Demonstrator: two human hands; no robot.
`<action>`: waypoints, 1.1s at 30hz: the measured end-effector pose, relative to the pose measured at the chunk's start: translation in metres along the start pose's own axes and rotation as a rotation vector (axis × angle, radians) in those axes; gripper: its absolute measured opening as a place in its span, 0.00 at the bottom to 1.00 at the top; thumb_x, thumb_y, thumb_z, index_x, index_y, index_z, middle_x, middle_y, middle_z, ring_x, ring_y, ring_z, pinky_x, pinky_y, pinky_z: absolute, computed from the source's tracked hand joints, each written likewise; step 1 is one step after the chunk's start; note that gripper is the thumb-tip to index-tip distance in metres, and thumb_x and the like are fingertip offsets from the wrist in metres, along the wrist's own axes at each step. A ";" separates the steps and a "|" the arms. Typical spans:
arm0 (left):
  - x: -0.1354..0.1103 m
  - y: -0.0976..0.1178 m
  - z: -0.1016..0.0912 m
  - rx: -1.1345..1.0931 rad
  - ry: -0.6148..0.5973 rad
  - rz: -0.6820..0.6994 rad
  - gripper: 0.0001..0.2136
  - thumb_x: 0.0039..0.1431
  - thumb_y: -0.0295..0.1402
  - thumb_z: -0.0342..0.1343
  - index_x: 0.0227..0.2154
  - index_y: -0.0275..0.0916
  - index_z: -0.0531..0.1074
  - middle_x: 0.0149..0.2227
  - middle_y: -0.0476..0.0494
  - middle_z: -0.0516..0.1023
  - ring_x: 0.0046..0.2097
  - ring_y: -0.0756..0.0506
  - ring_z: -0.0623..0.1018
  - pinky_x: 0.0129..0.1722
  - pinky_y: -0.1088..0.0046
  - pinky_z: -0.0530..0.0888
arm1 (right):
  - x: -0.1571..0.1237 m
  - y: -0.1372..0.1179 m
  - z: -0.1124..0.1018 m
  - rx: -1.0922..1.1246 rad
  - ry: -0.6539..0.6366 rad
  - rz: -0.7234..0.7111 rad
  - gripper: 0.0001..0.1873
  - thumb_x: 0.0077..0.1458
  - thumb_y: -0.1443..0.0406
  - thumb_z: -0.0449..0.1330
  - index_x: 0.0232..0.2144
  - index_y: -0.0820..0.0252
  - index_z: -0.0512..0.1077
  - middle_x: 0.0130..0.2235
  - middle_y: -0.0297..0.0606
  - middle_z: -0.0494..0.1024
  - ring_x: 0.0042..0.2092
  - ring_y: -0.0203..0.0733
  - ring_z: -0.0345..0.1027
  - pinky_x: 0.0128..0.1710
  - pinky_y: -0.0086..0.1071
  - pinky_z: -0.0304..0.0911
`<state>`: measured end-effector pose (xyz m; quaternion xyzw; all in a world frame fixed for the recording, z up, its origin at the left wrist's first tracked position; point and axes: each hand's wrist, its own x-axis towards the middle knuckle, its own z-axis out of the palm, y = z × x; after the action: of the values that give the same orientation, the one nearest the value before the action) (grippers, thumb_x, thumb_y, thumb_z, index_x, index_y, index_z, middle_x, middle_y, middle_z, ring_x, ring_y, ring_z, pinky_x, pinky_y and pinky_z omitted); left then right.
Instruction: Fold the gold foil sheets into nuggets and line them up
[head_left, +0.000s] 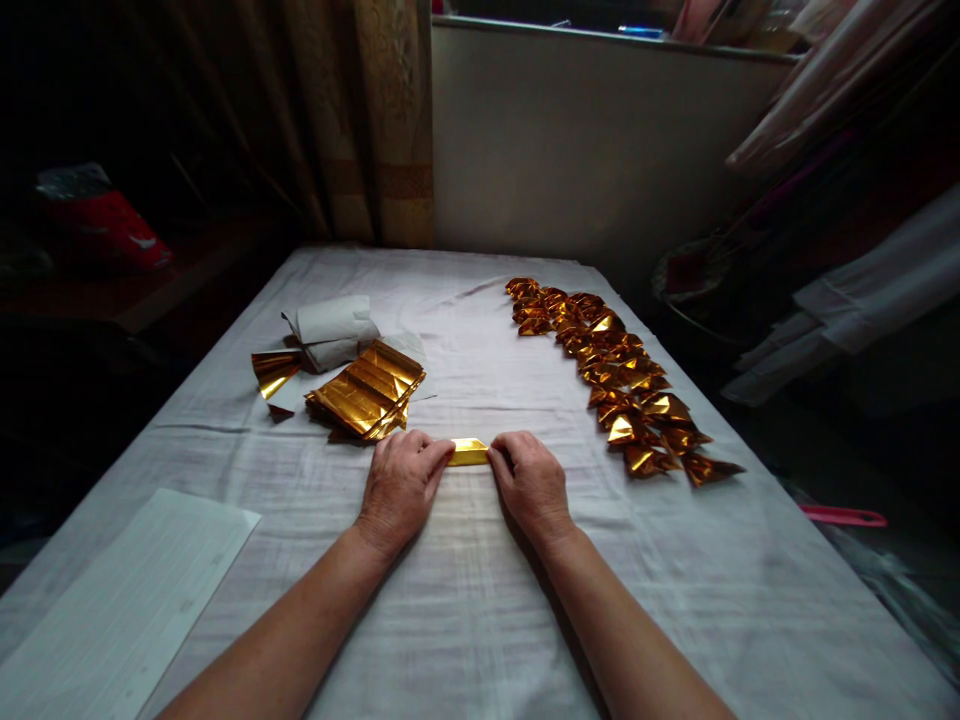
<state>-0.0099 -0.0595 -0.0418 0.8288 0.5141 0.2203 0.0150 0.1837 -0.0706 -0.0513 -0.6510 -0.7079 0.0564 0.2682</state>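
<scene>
A narrow folded strip of gold foil paper [468, 452] lies on the white cloth between my two hands. My left hand [401, 482] has its fingers pressed together on the strip's left end. Fingers curled, my right hand [529, 480] pinches the right end. Just beyond my left hand sits a stack of flat gold foil sheets [367, 390]. To the right, several finished folded gold pieces [624, 380] lie in a long row running away from me.
The table [480, 620] is covered with a white cloth. A white paper sheet [127, 600] lies at the near left. A white paper bundle [331, 330] and a loose gold piece [274, 370] sit at the far left. Curtain and wall stand behind.
</scene>
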 end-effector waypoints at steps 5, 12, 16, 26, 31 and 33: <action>0.001 0.000 -0.002 -0.011 -0.012 0.014 0.09 0.65 0.34 0.55 0.44 0.50 0.78 0.36 0.47 0.75 0.39 0.43 0.70 0.41 0.65 0.64 | -0.002 -0.004 -0.002 -0.034 0.036 -0.077 0.12 0.65 0.64 0.52 0.42 0.58 0.75 0.41 0.42 0.79 0.43 0.45 0.70 0.44 0.35 0.62; 0.002 0.000 -0.002 -0.014 -0.014 0.013 0.09 0.64 0.32 0.56 0.43 0.48 0.78 0.36 0.47 0.75 0.39 0.43 0.70 0.42 0.64 0.65 | -0.013 -0.020 -0.007 -0.135 -0.283 -0.312 0.27 0.66 0.57 0.51 0.64 0.58 0.61 0.66 0.42 0.62 0.68 0.51 0.48 0.66 0.50 0.44; 0.002 0.000 -0.002 -0.016 -0.013 0.016 0.09 0.64 0.33 0.55 0.44 0.48 0.78 0.36 0.47 0.75 0.39 0.44 0.70 0.41 0.64 0.64 | -0.016 -0.019 -0.010 -0.165 -0.394 -0.269 0.32 0.66 0.53 0.48 0.67 0.58 0.54 0.69 0.41 0.54 0.70 0.50 0.43 0.68 0.53 0.37; -0.002 -0.005 -0.006 -0.030 -0.036 0.011 0.09 0.63 0.31 0.55 0.43 0.49 0.78 0.38 0.46 0.77 0.41 0.43 0.72 0.42 0.64 0.67 | -0.023 -0.003 -0.021 -0.244 -0.403 -0.131 0.32 0.66 0.52 0.49 0.67 0.58 0.54 0.70 0.40 0.51 0.71 0.52 0.42 0.67 0.55 0.39; -0.006 -0.001 -0.011 0.006 -0.010 0.071 0.11 0.65 0.30 0.52 0.46 0.45 0.77 0.46 0.43 0.78 0.48 0.41 0.73 0.50 0.58 0.68 | -0.024 -0.004 -0.019 -0.236 -0.371 -0.143 0.32 0.66 0.52 0.50 0.67 0.57 0.56 0.69 0.41 0.54 0.70 0.53 0.44 0.67 0.56 0.41; -0.007 0.005 -0.010 0.007 -0.030 0.151 0.13 0.66 0.33 0.50 0.51 0.45 0.74 0.54 0.42 0.76 0.57 0.39 0.70 0.59 0.52 0.61 | -0.024 -0.004 -0.019 -0.231 -0.360 -0.146 0.32 0.66 0.51 0.50 0.67 0.58 0.56 0.69 0.42 0.54 0.70 0.54 0.44 0.67 0.56 0.40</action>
<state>-0.0118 -0.0701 -0.0337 0.8684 0.4508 0.2064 0.0033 0.1889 -0.0995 -0.0410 -0.6036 -0.7915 0.0708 0.0645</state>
